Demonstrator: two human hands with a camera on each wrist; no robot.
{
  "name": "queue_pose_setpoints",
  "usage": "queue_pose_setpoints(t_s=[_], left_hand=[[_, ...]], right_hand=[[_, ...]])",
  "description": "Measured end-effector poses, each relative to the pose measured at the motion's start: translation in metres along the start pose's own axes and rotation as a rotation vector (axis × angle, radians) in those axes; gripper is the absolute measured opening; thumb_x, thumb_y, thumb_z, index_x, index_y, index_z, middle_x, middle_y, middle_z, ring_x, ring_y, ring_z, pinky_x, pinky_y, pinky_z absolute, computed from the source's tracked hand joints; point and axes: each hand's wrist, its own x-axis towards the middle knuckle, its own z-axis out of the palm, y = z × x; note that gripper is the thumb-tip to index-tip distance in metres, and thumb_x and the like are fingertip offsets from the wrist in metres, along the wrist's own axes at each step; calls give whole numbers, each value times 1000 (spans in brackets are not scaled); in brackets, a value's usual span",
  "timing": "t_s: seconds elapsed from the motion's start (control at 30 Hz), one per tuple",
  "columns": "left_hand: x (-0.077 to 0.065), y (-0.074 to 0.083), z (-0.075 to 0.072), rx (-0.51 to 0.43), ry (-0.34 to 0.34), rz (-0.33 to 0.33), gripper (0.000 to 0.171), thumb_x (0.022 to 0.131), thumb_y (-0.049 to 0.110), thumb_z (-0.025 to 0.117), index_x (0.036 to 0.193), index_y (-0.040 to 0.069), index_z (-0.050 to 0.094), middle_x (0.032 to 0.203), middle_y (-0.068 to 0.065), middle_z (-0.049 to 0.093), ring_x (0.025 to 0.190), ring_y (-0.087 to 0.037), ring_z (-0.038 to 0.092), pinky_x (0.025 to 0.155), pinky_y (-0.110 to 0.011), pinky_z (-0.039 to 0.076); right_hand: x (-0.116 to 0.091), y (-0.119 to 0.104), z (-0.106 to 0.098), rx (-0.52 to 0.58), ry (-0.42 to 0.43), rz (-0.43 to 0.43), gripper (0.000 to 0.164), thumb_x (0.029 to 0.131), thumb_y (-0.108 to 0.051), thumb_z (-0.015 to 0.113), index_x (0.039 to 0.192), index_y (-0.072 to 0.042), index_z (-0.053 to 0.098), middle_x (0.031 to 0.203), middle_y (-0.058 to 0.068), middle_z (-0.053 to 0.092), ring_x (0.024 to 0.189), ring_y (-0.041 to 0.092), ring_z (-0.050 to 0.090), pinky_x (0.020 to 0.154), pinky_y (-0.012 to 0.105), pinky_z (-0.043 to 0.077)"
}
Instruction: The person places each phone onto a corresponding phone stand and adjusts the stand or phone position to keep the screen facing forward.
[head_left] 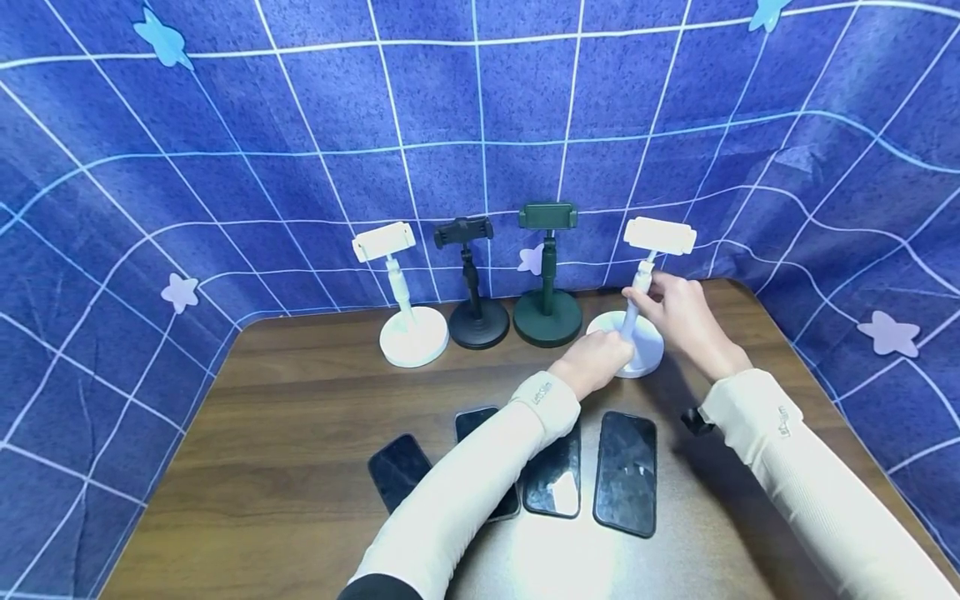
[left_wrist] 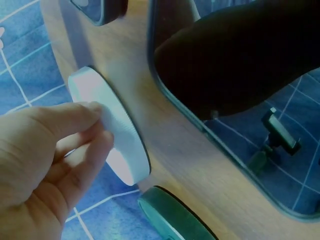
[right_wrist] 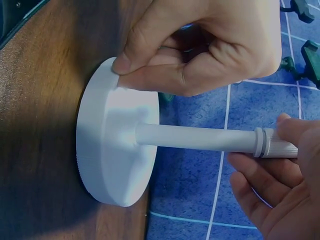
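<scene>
A white phone stand with a round base stands at the right end of a row of stands. My right hand grips its upper stem at the ribbed collar, thumb on one side and fingers on the other in the right wrist view. The left hand pinches the rim of the round base between thumb and forefinger. The stand's empty clamp sits above both hands, and its stem leans slightly to the right. In the left wrist view the left hand hides part of the base.
To the left stand a green phone stand, a black one and another white one. Several dark phones lie in front, including one at the right; the left sleeve partly covers some. A blue grid curtain hangs behind the wooden table.
</scene>
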Motion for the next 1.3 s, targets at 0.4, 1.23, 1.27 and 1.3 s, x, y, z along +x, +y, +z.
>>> queue_pose_setpoints(t_s=[0.4, 1.23, 1.27, 1.3], left_hand=[[-11, 6, 0, 38, 63, 48, 21, 103, 7, 57, 106, 18, 75, 99, 1, 75, 88, -13, 71, 77, -29, 60], [-22, 18, -1, 32, 107, 81, 19, 100, 7, 62, 99, 19, 76, 92, 5, 76, 80, -9, 70, 74, -26, 59], [-22, 18, -1, 27, 102, 79, 19, 100, 7, 61, 98, 19, 76, 92, 5, 76, 80, -9, 70, 75, -27, 59], [-22, 18, -1, 21, 97, 76, 19, 100, 7, 61, 98, 19, 76, 92, 5, 75, 80, -9, 69, 74, -27, 59]], right_hand=[[-5, -2, -4, 41, 17, -20, 19, 91, -14, 77, 82, 0, 68, 83, 22, 76, 78, 42, 75, 64, 53, 55], [-12, -6, -12, 9, -19, -53, 30, 85, -18, 84, 67, -11, 61, 56, -2, 51, 52, 2, 36, 50, 26, 33], [-13, -7, -12, 9, -20, -53, 31, 84, -18, 84, 66, -11, 61, 56, -2, 51, 52, 2, 36, 50, 26, 33], [-13, -7, -13, 9, -22, -53, 31, 84, -19, 84, 66, -11, 61, 56, -1, 51, 52, 3, 37, 50, 27, 34]])
